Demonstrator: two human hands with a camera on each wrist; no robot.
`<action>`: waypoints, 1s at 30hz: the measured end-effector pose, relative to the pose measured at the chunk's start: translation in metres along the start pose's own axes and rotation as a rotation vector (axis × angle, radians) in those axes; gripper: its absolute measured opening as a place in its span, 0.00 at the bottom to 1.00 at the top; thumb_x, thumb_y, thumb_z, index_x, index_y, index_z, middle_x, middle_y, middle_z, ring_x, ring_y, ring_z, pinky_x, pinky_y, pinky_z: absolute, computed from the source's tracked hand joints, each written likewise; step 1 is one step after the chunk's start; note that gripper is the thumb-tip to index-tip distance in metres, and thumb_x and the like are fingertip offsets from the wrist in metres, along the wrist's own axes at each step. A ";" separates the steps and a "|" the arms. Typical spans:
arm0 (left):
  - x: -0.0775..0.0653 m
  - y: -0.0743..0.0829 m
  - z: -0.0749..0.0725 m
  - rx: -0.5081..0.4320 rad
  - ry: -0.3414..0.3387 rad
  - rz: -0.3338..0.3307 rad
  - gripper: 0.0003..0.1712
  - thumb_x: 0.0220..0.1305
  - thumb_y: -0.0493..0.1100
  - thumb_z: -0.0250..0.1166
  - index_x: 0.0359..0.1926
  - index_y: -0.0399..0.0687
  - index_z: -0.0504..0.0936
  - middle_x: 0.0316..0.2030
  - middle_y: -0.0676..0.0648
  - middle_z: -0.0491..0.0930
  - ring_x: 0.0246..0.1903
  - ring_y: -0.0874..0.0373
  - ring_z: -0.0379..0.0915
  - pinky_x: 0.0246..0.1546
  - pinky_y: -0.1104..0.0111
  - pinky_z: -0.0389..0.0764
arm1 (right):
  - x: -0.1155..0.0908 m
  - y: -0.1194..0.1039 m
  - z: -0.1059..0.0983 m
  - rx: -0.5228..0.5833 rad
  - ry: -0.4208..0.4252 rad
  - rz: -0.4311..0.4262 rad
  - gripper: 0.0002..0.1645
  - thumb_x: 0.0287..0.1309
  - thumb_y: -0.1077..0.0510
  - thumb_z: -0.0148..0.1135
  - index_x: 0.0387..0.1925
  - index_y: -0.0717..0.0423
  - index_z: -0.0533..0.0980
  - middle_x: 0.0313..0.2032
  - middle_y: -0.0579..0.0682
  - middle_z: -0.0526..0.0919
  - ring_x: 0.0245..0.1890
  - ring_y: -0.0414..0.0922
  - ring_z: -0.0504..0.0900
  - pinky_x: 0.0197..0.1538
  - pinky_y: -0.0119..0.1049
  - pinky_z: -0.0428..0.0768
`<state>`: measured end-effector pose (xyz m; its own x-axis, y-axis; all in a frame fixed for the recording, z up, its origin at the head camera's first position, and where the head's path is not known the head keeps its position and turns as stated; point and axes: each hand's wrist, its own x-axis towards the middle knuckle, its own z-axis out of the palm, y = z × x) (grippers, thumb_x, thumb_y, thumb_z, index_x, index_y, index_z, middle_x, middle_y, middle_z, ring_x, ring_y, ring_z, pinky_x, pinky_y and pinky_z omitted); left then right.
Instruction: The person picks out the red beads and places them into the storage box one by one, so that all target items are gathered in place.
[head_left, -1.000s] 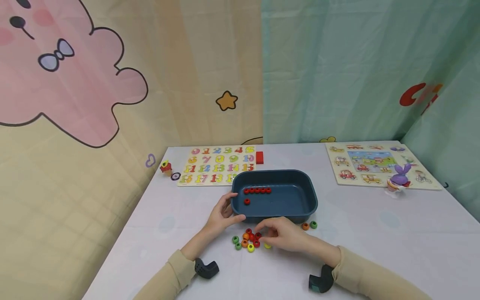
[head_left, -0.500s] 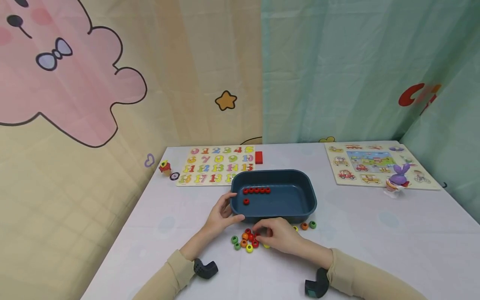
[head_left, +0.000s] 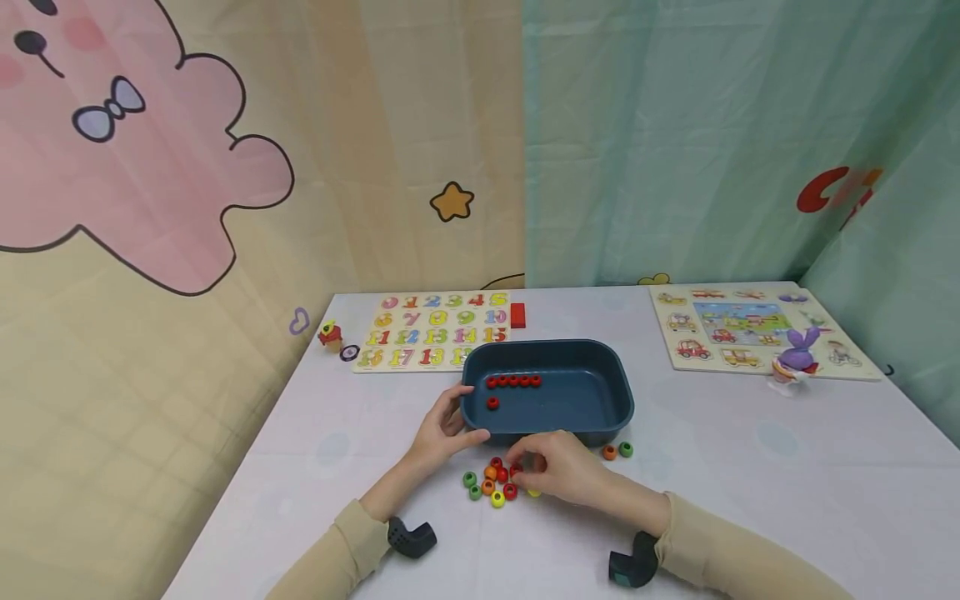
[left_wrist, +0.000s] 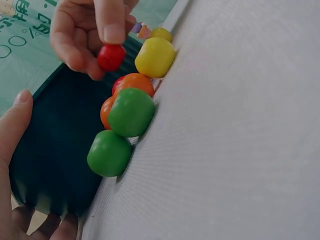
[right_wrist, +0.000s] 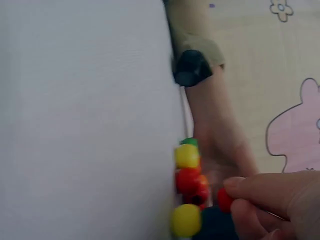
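Note:
My left hand [head_left: 438, 429] holds the left end of a dark blue tray [head_left: 585, 400], its thumb at the near side and its fingers at the left side. Several red beads [head_left: 514, 382] lie in a row inside the tray, with one more red bead [head_left: 492, 403] below them. My right hand [head_left: 566, 471] pinches a red bead [left_wrist: 111, 57] between thumb and finger, just above a loose bead pile in front of the tray. That pile has green beads [left_wrist: 131, 112], orange beads [head_left: 489, 487], yellow beads [left_wrist: 155, 57] and red beads [right_wrist: 188, 181].
An orange bead [head_left: 609, 452] and a green bead [head_left: 626, 449] lie by the tray's near right corner. Behind stand a number puzzle board [head_left: 435, 329], a red block [head_left: 517, 315] and a vehicle puzzle board [head_left: 682, 363] with a purple toy [head_left: 798, 354] on its edge.
My right hand has moved slightly left over the bead pile and now lifts a red bead from it. My left hand stays on the tray.

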<state>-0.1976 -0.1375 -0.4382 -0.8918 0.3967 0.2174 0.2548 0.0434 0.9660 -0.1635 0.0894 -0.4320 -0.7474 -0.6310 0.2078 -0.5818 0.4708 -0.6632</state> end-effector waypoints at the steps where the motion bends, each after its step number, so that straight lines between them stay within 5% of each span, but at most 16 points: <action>1: 0.000 0.000 0.000 0.003 -0.001 0.002 0.39 0.51 0.35 0.66 0.61 0.34 0.56 0.64 0.36 0.51 0.61 0.42 0.51 0.57 0.55 0.60 | 0.001 -0.004 -0.005 0.009 -0.011 -0.016 0.13 0.47 0.54 0.67 0.38 0.48 0.79 0.26 0.34 0.77 0.17 0.31 0.69 0.20 0.24 0.72; 11: 0.000 0.000 -0.001 0.013 -0.004 -0.001 0.39 0.52 0.37 0.66 0.61 0.37 0.56 0.63 0.37 0.54 0.61 0.44 0.53 0.57 0.56 0.61 | 0.043 -0.029 -0.072 0.026 -0.027 -0.124 0.13 0.48 0.49 0.65 0.39 0.42 0.78 0.34 0.36 0.79 0.23 0.35 0.73 0.26 0.30 0.76; 22: 0.000 0.002 0.000 0.020 0.010 -0.042 0.38 0.52 0.33 0.65 0.62 0.37 0.56 0.64 0.39 0.52 0.62 0.46 0.52 0.58 0.57 0.60 | 0.094 -0.024 -0.114 0.238 -0.063 -0.002 0.17 0.49 0.64 0.64 0.43 0.66 0.75 0.38 0.57 0.80 0.30 0.52 0.77 0.34 0.38 0.77; 30: -0.001 0.003 0.001 0.041 0.004 -0.027 0.39 0.51 0.38 0.67 0.61 0.37 0.56 0.65 0.41 0.51 0.62 0.48 0.53 0.58 0.57 0.60 | 0.123 0.051 -0.085 0.314 -0.153 0.027 0.19 0.47 0.58 0.67 0.43 0.61 0.77 0.37 0.49 0.82 0.34 0.45 0.79 0.40 0.37 0.78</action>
<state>-0.1957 -0.1364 -0.4354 -0.9002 0.3908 0.1919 0.2457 0.0920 0.9650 -0.3125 0.0884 -0.3788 -0.6910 -0.7169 0.0925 -0.4175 0.2914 -0.8607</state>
